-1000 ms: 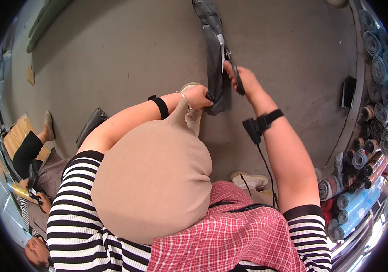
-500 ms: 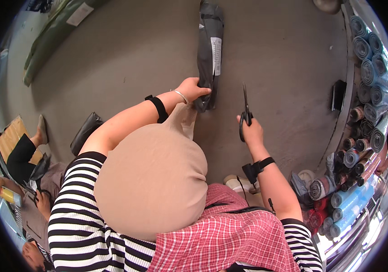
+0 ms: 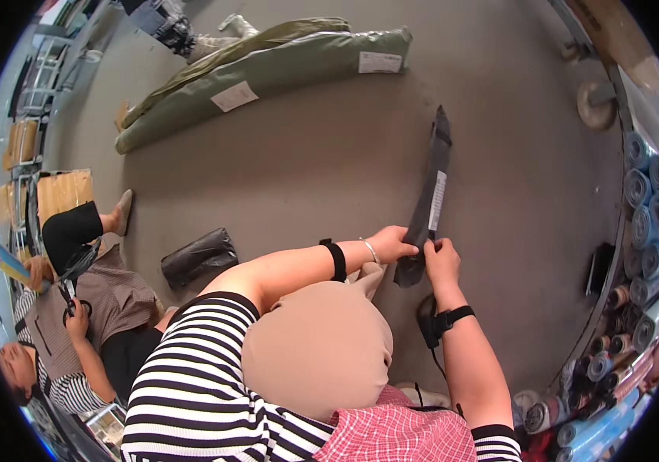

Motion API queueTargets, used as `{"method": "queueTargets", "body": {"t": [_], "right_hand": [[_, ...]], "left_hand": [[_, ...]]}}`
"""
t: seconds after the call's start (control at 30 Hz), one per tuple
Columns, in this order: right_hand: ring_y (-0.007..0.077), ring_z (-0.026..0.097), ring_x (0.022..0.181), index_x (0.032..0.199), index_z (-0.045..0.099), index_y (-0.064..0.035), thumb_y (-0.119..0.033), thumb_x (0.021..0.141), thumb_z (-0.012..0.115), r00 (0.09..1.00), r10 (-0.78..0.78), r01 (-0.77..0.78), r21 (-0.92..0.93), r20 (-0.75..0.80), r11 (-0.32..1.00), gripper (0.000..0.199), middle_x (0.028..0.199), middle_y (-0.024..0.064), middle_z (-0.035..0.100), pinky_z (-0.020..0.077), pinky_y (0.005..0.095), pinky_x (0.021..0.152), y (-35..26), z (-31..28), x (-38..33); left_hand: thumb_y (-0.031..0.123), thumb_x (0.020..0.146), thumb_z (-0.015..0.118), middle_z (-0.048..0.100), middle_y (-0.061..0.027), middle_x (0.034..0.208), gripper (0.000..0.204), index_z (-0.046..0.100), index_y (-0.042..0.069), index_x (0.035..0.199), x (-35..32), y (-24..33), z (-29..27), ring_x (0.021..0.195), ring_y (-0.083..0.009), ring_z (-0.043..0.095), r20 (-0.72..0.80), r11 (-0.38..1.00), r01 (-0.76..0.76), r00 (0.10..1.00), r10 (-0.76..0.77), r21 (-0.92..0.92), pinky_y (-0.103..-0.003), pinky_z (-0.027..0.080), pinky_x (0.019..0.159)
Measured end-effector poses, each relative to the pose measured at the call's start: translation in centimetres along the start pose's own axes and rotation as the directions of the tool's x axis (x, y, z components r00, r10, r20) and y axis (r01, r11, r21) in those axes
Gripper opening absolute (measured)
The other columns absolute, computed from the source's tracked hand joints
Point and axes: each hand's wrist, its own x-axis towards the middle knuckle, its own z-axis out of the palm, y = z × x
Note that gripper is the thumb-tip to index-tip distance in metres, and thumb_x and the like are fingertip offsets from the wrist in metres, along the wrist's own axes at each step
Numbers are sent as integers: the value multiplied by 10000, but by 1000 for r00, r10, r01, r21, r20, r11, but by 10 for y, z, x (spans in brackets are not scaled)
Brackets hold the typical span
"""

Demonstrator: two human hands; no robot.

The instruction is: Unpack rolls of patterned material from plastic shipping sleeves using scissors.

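A long, narrow package (image 3: 423,208) in dark grey plastic lies in front of me, slanting away to the far right, with a white label on its right side. My left hand (image 3: 393,243) grips its near end from the left, thumb on top. On the opposite edge, the fingers of my right hand (image 3: 442,262) are closed in a pinch on the plastic. The scissors are not clearly visible; something dark beside my right wrist blends with the black wrist device (image 3: 431,323).
Large green wrapped rolls (image 3: 291,69) lie across the floor ahead. A black bundle (image 3: 200,258) rests left of my arm. At far left a seated co-worker (image 3: 90,308) holds scissors. Stacked blue rolls (image 3: 641,227) and a caster wheel (image 3: 596,105) line the right.
My right hand has moved from holding scissors apart from the package to pinching its near end. The view has turned left, bringing more of the green rolls and the co-worker into sight.
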Motion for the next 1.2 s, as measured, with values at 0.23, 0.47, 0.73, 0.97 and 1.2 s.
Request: {"method": "queueTargets", "body": {"t": [0.23, 0.47, 0.73, 0.97, 1.2], "right_hand": [[417, 658, 855, 901, 629, -3, -316, 866, 645, 994, 31, -43, 106, 107, 993, 316, 844, 218, 681, 507, 470, 773, 10, 1, -6], [470, 621, 843, 846, 612, 5, -235, 872, 586, 992, -124, 124, -20, -19, 992, 243, 852, 259, 654, 480, 533, 749, 24, 3, -1], [470, 618, 863, 845, 635, 0, -235, 852, 528, 992, -93, 78, -164, -86, 983, 258, 876, 271, 646, 484, 525, 776, 55, 1, 28], [380, 661, 958, 997, 653, -16, -135, 832, 658, 964, -223, 246, 164, -146, 955, 204, 1018, 195, 685, 515, 435, 847, -11, -24, 0], [382, 664, 1006, 1122, 648, -13, -133, 825, 657, 994, -89, 90, -8, 68, 996, 321, 1020, 205, 700, 516, 445, 880, -20, -8, -1]], "left_hand": [[126, 888, 698, 718, -68, 1032, 280, 660, -13, 1128, -6, 12, -1, 950, -132, 633, 32, 999, 8, 999, -10, 40, -314, 496, 900], [121, 882, 706, 712, -64, 950, 242, 655, -17, 1074, -10, 20, 4, 916, -107, 612, 23, 990, -136, 991, 135, 41, -298, 487, 887], [150, 895, 699, 672, -18, 872, 154, 650, 22, 965, -7, -4, -18, 784, -127, 631, -88, 899, -122, 992, 93, -421, -290, 537, 733], [143, 947, 641, 682, 9, 1006, 175, 640, 52, 1095, -3, -2, -20, 942, -101, 637, 71, 963, 46, 997, -27, -267, -297, 531, 859], [147, 945, 649, 660, 15, 955, 164, 637, 37, 1065, -6, 2, -16, 887, -82, 609, 105, 982, 24, 994, -4, -188, -282, 526, 811]]}}
